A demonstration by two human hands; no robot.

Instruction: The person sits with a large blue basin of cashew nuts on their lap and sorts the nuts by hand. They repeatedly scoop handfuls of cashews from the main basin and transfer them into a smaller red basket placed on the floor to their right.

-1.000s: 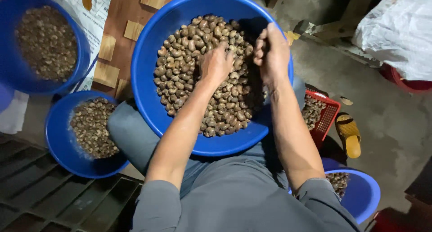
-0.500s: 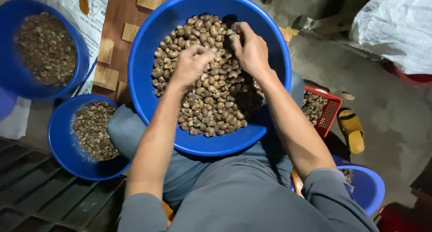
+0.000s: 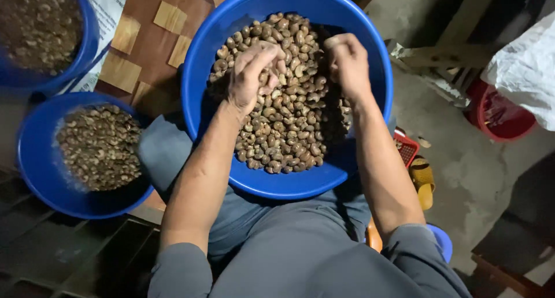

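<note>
A large round blue plastic basin (image 3: 300, 0) rests on the person's lap, against grey trousers (image 3: 300, 246), and it is about half full of pale brown, kidney-shaped shelled nuts (image 3: 283, 130). Both hands are inside this basin, over the far part of the heap. The left hand (image 3: 251, 78) is half curled, knuckles up, fingers bent down among the top nuts. A few nuts show at its fingertips, but whether it actually grips them cannot be told. The right hand (image 3: 347, 63) is drawn into a tight fist just above the heap near the basin's right wall, and what it encloses, if anything, is hidden.

Left of the big basin and lower sits a smaller round blue basin (image 3: 34, 176) holding darker, finer nut pieces (image 3: 98, 144). Farther left and higher, a third blue basin (image 3: 87, 49) with dark contents is cut by the frame edge. Between those and the big basin lies a brown board with pale square wooden tiles (image 3: 153, 37). To the big basin's right, on the concrete floor, are a red mesh basket (image 3: 406, 150), a yellow sandal (image 3: 423, 179), a red bucket (image 3: 503, 121) and a white sack (image 3: 526, 72).

By the look of it the step in hand is picking through the heap. Any further pick calls for spreading the fingers to rake the top layer while the basin stays level on the lap
</note>
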